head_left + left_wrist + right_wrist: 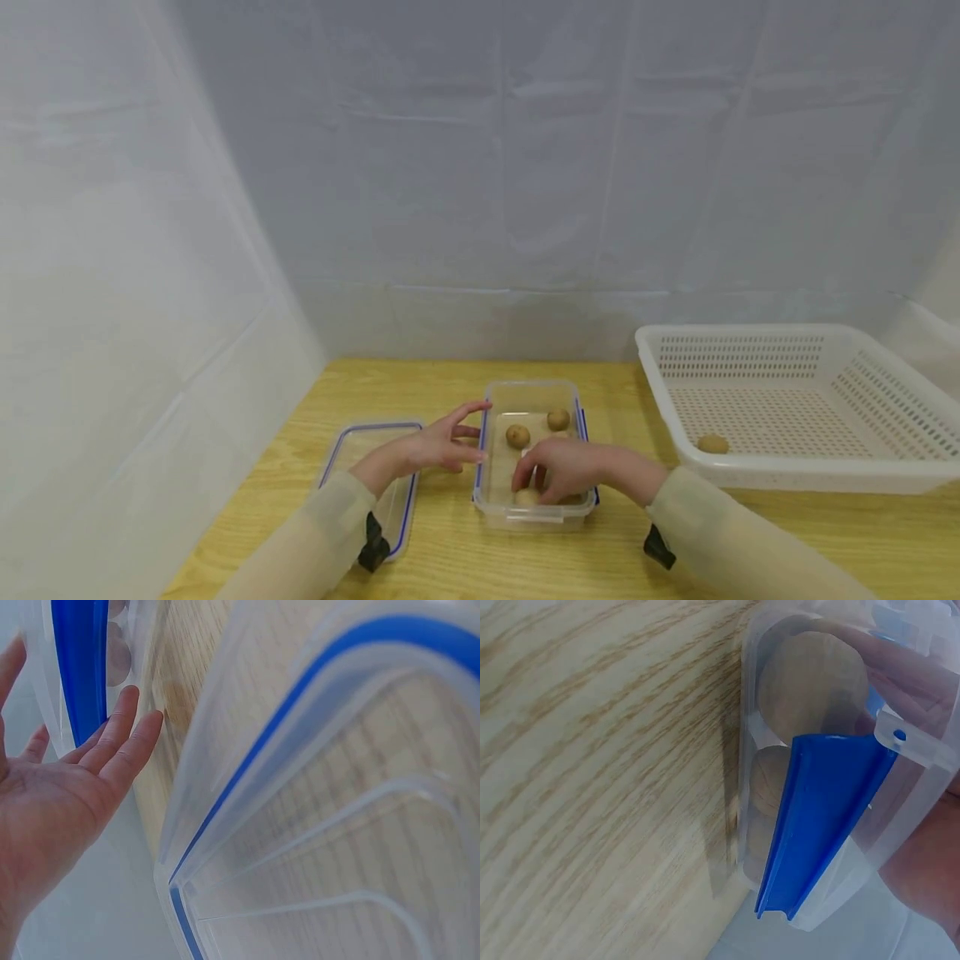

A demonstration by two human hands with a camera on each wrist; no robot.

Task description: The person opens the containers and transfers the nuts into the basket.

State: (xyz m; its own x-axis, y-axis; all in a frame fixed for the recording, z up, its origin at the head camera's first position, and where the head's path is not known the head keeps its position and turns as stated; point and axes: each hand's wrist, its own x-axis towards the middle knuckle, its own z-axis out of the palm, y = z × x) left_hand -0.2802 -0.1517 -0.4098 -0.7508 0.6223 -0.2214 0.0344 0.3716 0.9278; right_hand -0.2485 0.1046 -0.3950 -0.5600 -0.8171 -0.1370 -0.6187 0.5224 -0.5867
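Nearest the viewer, a wooden table (442,554) is being crossed by two pale sleeves (300,533), with a small black device (373,543) being worn at each wrist. On the left, a clear lid (393,507) with a blue seal is being partly covered by the left sleeve and wrist; it is lying flat on the table. The left hand (438,442) is being held with its fingers spread apart, nothing gripped, at the left rim of a clear box (501,471); whether the rim is being touched cannot be told.

The box is being reached into from the right by the right hand (566,467). Its fingers and thumb are being curled together around a potato (527,497) at the near end of the box. Through the clear side, in the right wrist view, rounded potatoes are being seen in a row beside a hanging blue latch (821,817).

Farther inside the box, two more potatoes (517,436) are being left uncovered. To the right, another potato (712,443) is being held in the near left corner of a white slatted basket (802,473). Behind everything, the space is being closed off by creased, pale sheeting (480,167).
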